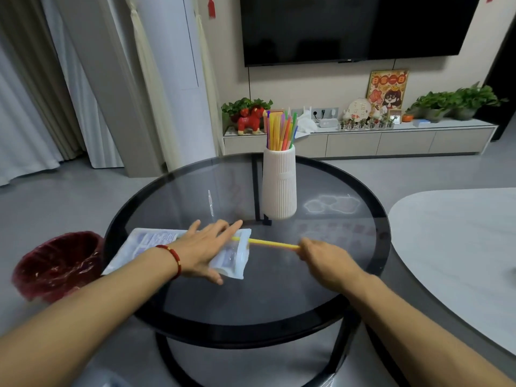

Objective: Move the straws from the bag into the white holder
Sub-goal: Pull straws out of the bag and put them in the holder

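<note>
A clear plastic bag (pixel 145 244) with printed text lies flat on the round glass table (pixel 251 303). My left hand (pixel 205 247) presses on the bag with straight, spread fingers. A yellow straw (pixel 268 243) sticks halfway out of the bag's open right end. My right hand (pixel 324 259) pinches the straw's right end. Behind them stands the white ribbed holder (pixel 279 185), upright, with several coloured straws (pixel 280 129) inside it.
A red-lined waste bin (pixel 55 266) stands on the floor left of the table. A pale oval table (pixel 460 247) lies to the right. A TV console with plants and ornaments runs along the far wall.
</note>
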The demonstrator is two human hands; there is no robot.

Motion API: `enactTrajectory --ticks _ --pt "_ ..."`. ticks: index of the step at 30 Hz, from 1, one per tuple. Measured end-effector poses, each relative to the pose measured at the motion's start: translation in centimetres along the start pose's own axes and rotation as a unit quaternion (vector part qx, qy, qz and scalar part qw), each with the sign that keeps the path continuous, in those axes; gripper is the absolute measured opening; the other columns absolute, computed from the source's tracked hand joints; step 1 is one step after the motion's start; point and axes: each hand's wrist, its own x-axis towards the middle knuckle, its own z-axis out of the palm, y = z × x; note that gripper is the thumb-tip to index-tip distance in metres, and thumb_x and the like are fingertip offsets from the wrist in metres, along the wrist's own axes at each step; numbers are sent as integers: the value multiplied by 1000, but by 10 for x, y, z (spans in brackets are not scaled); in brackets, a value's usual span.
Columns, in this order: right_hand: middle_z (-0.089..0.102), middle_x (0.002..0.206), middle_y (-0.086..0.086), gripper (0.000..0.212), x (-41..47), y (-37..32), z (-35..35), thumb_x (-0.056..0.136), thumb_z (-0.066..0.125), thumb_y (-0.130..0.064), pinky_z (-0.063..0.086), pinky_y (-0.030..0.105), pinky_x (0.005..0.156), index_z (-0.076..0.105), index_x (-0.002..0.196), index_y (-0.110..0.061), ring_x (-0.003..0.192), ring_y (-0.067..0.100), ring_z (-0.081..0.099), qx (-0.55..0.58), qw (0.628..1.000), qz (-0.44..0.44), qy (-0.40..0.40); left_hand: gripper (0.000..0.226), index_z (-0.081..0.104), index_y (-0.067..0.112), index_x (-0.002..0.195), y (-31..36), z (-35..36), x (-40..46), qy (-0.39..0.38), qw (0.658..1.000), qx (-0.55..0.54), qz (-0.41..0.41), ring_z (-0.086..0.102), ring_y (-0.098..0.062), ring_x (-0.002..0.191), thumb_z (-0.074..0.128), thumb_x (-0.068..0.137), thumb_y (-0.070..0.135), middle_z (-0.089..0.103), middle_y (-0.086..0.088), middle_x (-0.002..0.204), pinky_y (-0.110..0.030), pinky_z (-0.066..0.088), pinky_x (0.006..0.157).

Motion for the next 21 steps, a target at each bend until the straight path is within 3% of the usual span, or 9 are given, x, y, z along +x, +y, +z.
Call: enactTrajectory --ticks 5,9,11,13,14,16,18,19,21 --pt "67 116 7 12 -12 47 -21 109 38 -24 47 42 74 48 108 -18 95 37 63 -33 995 90 3 122 -6 27 157 -2 11 1 -6 992 -125 -23 36 -27 134 77 71 51 22 6 148 -49 23 119" --pt "59 99 -1 11 -26 52 -38 111 40 -22 46 35 66 42 101 -24 80 27 57 -20 998 53 21 124 1 24 157 3 10 -3 -19 985 -171 -31 26 -24 140 81 67 54 16 7 150 -46 20 121" --pt "56 97 -4 11 -30 42 -43 112 40 -24 44 31 65 42 102 -25 77 23 55 -26 999 26 15 115 19 20 151 19 3 -7 105 981 -164 16 31 -23 137 78 63 65 20 3 146 -43 30 116" --pt "58 96 -2 13 -32 28 -50 112 39 -28 50 36 66 41 100 -25 78 24 56 -39 999 1 14 95 32 16 145 42 -5 -4 284 953 -64 82 36 -26 137 70 71 63 30 -4 146 -49 34 113" --pt "61 96 -1 14 -32 20 -53 112 38 -30 55 40 70 42 100 -25 79 24 58 -45 999 -15 14 89 32 14 146 53 -10 1 331 939 14 95 32 -30 141 65 77 59 32 -9 148 -55 28 115" --pt "64 95 -1 18 -32 4 -59 112 38 -35 58 45 75 49 102 -23 79 23 61 -28 999 -46 2 73 34 10 146 70 -20 13 337 927 142 78 32 -34 142 55 87 49 41 -16 143 -62 19 115" --pt "67 93 0 27 -33 -6 -64 111 39 -41 57 46 75 57 104 -21 80 23 63 24 998 -55 -12 31 48 13 120 80 -22 24 315 931 176 55 54 -33 112 47 96 33 57 -11 111 -56 33 103" --pt "67 94 -1 29 -34 -8 -64 109 42 -45 56 45 74 60 105 -21 83 24 64 31 998 -53 2 13 47 17 106 83 -22 26 299 941 151 38 58 -31 94 43 98 25 59 -7 96 -47 40 87" --pt "67 111 -2 32 -35 -4 -68 102 56 -50 53 42 85 64 117 -23 103 26 63 -15 993 -27 116 4 42 20 95 83 -18 30 281 957 69 -17 59 -32 77 39 98 21 58 -3 85 -40 35 61"
